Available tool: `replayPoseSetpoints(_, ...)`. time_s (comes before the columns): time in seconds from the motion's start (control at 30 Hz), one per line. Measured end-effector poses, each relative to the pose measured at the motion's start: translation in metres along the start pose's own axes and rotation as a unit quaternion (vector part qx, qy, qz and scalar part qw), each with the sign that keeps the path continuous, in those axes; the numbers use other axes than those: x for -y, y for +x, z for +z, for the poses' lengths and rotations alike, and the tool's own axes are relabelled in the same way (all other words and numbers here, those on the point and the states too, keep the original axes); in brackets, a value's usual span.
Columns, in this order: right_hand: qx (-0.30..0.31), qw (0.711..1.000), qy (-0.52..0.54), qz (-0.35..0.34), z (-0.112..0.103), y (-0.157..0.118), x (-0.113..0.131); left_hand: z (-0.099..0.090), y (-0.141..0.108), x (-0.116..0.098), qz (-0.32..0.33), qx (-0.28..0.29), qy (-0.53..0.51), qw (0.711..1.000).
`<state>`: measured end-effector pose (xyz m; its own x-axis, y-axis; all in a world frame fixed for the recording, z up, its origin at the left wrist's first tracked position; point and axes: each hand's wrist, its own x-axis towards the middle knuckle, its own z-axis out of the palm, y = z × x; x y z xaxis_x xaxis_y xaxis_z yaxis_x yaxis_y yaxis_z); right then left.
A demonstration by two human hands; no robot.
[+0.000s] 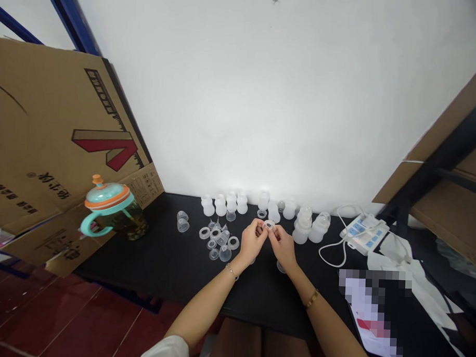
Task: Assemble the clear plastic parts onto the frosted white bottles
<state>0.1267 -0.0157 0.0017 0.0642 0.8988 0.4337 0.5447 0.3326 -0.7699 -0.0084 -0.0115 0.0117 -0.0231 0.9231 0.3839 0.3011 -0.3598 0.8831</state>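
From my head-worn view, my left hand [252, 241] and my right hand [283, 248] meet above the black tabletop [149, 269], fingers curled inward, and together they pinch a small clear silicone ring [269, 226] between the fingertips. Neither hand is open: both grip it lightly, and the ring sits right where my hands meet, raised off the surface, probably so that I can see it and control its edge from both sides. Just to the left of my left hand lies a loose cluster of clear round rings [214, 233] and small transparent cups [225, 253], apparently spread out so that each piece is within easy reach. Beyond my hands, a row of frosted white bottle-shaped plastic parts [231, 201] stands upright along the wall, seemingly kept apart from the loose pieces. A teal-and-orange lidded mug [108, 197] stands at the far left of the table, well away from my hands, and a white power strip with blue labels [363, 232] sits over to the right, clear of the plastic parts.
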Motion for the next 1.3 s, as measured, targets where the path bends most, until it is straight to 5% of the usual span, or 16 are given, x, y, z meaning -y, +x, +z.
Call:
replayPoseSetpoints(0.43,0.037,0.999,0.007,0.011,0.0023,0.0004,-0.0045,-0.0057,0.0045,0.0002,0.039,-0.011,0.067,0.997)
replayPoseSetpoints(0.87,0.032,0.997,0.063,0.022,0.0015,0.0005,-0.0029,-0.0021,0.0060,0.0008,-0.007,0.017,-0.059,0.998)
replayPoseSetpoints(1.3,0.030,0.997,0.069,0.026,0.0008,0.0007,-0.0036,-0.0020,0.0046,-0.0007,-0.007,0.018,-0.081,0.996)
